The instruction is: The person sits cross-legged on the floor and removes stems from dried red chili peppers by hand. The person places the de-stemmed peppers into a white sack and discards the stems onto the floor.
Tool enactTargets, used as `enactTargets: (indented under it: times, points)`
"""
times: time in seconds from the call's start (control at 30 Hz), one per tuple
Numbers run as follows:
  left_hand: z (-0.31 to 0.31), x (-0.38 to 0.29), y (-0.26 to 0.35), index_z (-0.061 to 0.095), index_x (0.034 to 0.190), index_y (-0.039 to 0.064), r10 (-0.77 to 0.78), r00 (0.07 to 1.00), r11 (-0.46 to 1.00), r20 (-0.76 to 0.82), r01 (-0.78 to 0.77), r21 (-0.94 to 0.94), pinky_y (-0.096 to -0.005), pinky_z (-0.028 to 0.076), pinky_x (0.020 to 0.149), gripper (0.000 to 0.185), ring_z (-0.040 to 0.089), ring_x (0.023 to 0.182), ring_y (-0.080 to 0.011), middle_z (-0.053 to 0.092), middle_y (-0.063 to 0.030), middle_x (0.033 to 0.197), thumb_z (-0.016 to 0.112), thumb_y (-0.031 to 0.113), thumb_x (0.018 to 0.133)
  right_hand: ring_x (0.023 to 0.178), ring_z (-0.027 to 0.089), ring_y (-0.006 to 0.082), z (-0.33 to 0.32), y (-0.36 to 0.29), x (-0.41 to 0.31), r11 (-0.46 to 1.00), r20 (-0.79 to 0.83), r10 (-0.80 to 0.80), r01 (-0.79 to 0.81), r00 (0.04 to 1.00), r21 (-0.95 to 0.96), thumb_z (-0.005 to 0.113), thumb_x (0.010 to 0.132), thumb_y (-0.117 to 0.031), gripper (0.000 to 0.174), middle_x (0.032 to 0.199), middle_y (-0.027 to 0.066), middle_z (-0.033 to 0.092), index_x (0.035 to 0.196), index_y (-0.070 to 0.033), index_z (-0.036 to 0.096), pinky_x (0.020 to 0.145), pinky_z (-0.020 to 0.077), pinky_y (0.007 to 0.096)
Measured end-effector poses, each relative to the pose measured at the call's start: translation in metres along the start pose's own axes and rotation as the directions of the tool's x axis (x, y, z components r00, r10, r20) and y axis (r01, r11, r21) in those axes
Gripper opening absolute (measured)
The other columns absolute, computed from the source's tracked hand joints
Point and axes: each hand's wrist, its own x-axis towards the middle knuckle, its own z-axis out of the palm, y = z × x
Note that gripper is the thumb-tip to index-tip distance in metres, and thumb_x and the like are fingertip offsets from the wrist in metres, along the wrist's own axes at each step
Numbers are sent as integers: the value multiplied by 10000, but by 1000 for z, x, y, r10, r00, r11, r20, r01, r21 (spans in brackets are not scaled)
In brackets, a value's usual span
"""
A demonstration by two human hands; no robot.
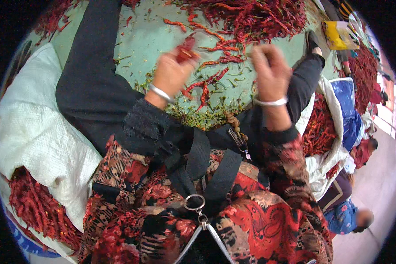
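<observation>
My left hand [171, 73] is closed around a small bunch of dried red chillies [186, 49], which stick out past the thumb and fingers. Level with it on the right, my right hand [272, 72] is raised with bent fingers. Motion blur hides whether anything is pinched at its fingertips. Between and below the hands, loose dried chillies [204, 86] lie on a pale green sheet [138, 36]. A heap of green chilli stems [201, 117] has gathered close to my lap, and a few single stems are scattered further out.
A large pile of dried chillies [257, 16] lies beyond my hands. White woven sacks of chillies stand at my left [36, 109] and right [341, 112]. My outstretched legs [85, 72] border the sheet. Several other people [341, 216] sit along the right, near a yellow bag [340, 34].
</observation>
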Motion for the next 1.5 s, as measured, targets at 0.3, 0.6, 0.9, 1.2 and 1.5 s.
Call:
enactTargets:
  times: [0.3, 0.6, 0.9, 1.2, 1.5]
  points:
    - [0, 17, -24, 578, 772, 36, -87, 986, 866, -144, 4, -500, -219, 376, 467, 147, 464, 527, -50, 558, 15, 657, 699, 83, 703, 725, 590, 357, -25, 60, -22, 823, 491, 372, -35, 788, -567, 655, 719, -355, 347, 766, 188, 605, 821, -24, 622, 658, 470, 431]
    - [-4, 15, -21, 575, 724, 28, -198, 974, 842, -108, 112, -528, -215, 372, 451, 70, 462, 479, -65, 541, 12, 598, 633, 67, 726, 645, 607, 295, 76, 109, 1, 927, 406, 227, -67, 885, -370, 621, 695, -247, 211, 703, 160, 621, 751, -47, 657, 607, 485, 370]
    - [-5, 9, -27, 624, 686, -15, -227, 955, 762, -193, 50, -646, -221, 394, 491, 93, 516, 506, -94, 612, -61, 629, 597, 62, 731, 459, 481, 88, 12, 77, 24, 759, 258, 537, -594, 803, 267, 616, 802, -170, 196, 568, 34, 555, 706, -8, 563, 422, 370, 217]
    - [24, 11, -45, 580, 884, 18, -270, 954, 488, 129, 251, -836, -227, 459, 574, 117, 549, 627, -112, 628, -78, 826, 618, 49, 777, 515, 510, 123, 61, 54, -5, 278, 488, 482, -655, 728, 702, 575, 838, -119, 130, 695, 86, 585, 765, -22, 528, 466, 417, 241]
    - [8, 22, -8, 604, 853, 13, -231, 959, 807, -164, 95, -582, -226, 427, 546, 135, 540, 624, -77, 606, -15, 740, 672, 61, 747, 561, 546, 355, 74, 74, 3, 923, 323, 252, -125, 912, -365, 632, 747, -287, 302, 590, 179, 544, 674, -20, 512, 506, 418, 414]
